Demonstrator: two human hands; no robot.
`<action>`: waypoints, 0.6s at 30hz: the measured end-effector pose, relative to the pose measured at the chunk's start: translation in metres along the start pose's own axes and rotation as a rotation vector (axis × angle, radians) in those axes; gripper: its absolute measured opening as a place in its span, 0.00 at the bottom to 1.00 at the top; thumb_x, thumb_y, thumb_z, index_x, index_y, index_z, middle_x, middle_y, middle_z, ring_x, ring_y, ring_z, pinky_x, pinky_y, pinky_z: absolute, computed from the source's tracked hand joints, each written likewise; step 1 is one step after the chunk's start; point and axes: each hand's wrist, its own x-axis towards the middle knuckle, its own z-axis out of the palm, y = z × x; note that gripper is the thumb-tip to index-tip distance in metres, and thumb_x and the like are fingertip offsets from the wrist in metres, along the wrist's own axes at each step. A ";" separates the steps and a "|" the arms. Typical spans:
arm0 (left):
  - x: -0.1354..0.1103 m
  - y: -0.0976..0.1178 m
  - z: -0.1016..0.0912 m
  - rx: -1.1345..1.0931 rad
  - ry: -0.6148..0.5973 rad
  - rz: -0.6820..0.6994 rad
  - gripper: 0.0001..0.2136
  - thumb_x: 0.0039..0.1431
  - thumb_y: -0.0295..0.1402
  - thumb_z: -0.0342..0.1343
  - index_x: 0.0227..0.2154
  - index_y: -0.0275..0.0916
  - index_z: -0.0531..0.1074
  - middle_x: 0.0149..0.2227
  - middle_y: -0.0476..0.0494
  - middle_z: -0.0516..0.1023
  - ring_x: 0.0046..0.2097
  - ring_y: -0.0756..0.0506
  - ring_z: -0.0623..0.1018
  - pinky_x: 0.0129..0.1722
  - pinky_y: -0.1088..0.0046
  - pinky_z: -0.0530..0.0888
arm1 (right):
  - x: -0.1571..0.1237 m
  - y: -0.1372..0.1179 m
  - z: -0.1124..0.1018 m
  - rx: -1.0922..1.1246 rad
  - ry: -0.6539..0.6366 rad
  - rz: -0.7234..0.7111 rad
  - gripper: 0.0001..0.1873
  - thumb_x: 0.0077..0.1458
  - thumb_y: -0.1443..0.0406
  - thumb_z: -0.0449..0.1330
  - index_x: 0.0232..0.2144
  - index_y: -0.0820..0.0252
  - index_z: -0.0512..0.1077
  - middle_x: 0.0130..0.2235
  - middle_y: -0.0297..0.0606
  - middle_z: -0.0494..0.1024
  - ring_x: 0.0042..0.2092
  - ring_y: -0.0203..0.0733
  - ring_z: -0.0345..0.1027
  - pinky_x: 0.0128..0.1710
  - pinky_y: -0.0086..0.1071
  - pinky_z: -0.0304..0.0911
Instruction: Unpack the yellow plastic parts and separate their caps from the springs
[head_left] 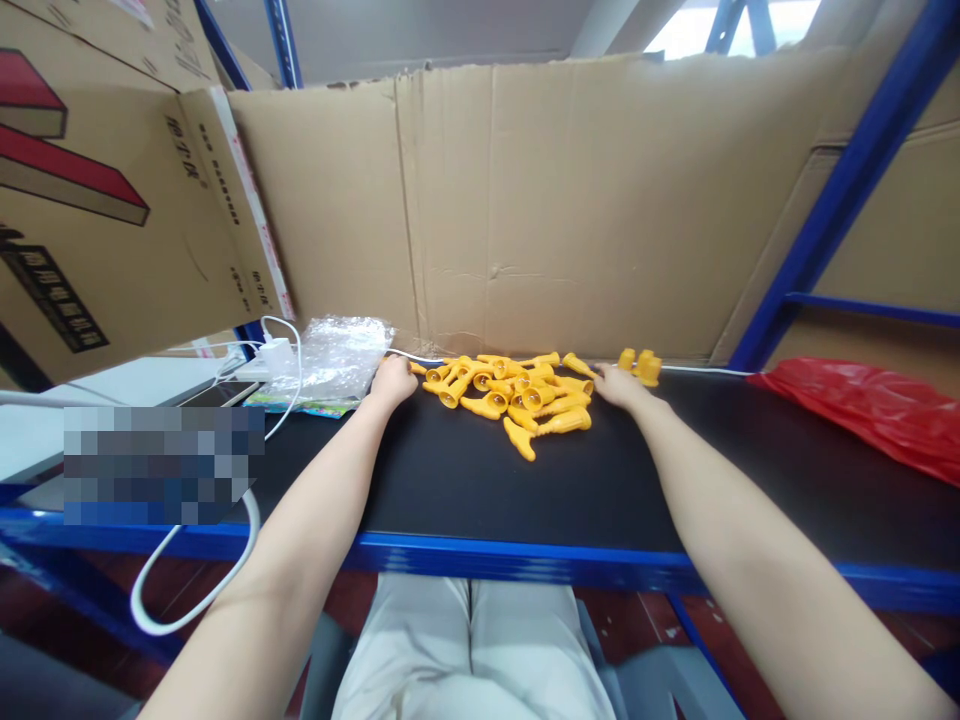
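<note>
A heap of hollow yellow plastic pieces [525, 385] lies on the black tabletop between my hands. Many have a round open end and a ribbed, tapering body; one at the front [520, 438] has a bent shape. My left hand [394, 383] is at the heap's left edge, loosely curled over a yellow piece [415, 368] that shows beside the fingers. At the right edge, my right hand [621, 386] lies palm down with fingers reaching toward the heap, close to a yellow piece [576, 364]. Several short yellow pieces [643, 366] stand just behind that hand. Some fingertips are hidden.
A clear plastic bag [337, 355] and a white charger with cable [277, 352] sit left. A red plastic bag [862, 410] lies right. Cardboard [555, 200] walls the back. The blue table edge [525, 560] runs in front, a blue post [847, 190] rises right.
</note>
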 end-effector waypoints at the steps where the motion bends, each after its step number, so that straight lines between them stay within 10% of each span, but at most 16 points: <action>1: 0.000 0.001 -0.001 -0.015 0.004 -0.007 0.13 0.51 0.25 0.51 0.39 0.34 0.75 0.47 0.33 0.75 0.49 0.38 0.75 0.49 0.66 0.71 | 0.000 -0.002 -0.001 -0.003 -0.016 0.012 0.26 0.57 0.64 0.49 0.58 0.63 0.63 0.54 0.52 0.71 0.55 0.54 0.65 0.52 0.46 0.58; 11: -0.003 0.017 -0.016 -0.065 0.108 0.130 0.13 0.54 0.23 0.47 0.39 0.35 0.73 0.45 0.37 0.74 0.49 0.42 0.73 0.52 0.67 0.69 | -0.009 -0.016 -0.026 -0.142 0.022 0.083 0.16 0.49 0.63 0.59 0.41 0.59 0.77 0.43 0.49 0.78 0.48 0.54 0.69 0.45 0.41 0.61; 18: -0.009 0.037 -0.027 -0.137 0.183 0.422 0.12 0.57 0.25 0.45 0.41 0.35 0.71 0.45 0.39 0.74 0.50 0.43 0.72 0.54 0.67 0.68 | -0.017 -0.047 -0.056 0.109 0.487 0.042 0.15 0.51 0.62 0.55 0.39 0.62 0.75 0.41 0.50 0.76 0.44 0.53 0.68 0.41 0.38 0.60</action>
